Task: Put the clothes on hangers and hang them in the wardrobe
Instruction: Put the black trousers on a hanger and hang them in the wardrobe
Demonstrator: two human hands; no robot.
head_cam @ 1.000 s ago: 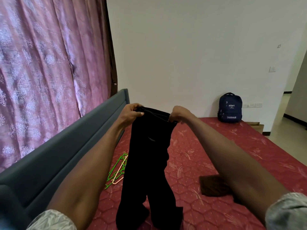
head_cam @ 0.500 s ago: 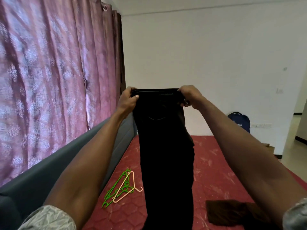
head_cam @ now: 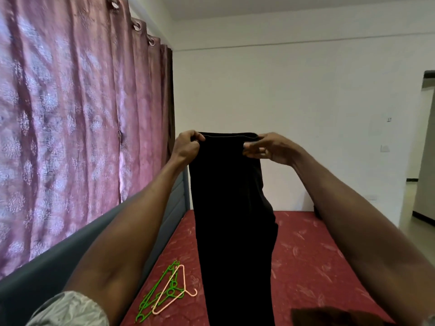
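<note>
- Now, far left: pink curtain (head_cam: 70,128), grey headboard (head_cam: 94,234) beneath it.
- Our left hand (head_cam: 187,147) pinches the left corner of the black trousers (head_cam: 231,220), fingers curled tight on the waistband.
- Hangers (head_cam: 168,292), green plus one peach, lie on the red mattress (head_cam: 306,267), just left of the hanging legs.
- Trousers held up mid-air over the bed, waistband stretched level, legs dropping straight.
- Our right hand (head_cam: 268,149) holds the right corner; fingers look half-extended, thumb hidden, so grip looks loose.
- Fabric reads soft, limp, light; we judge the waistband corners the best hold, then fold over a hanger bar.
- Brown garment (head_cam: 329,316) at bottom right, waiting.
</note>
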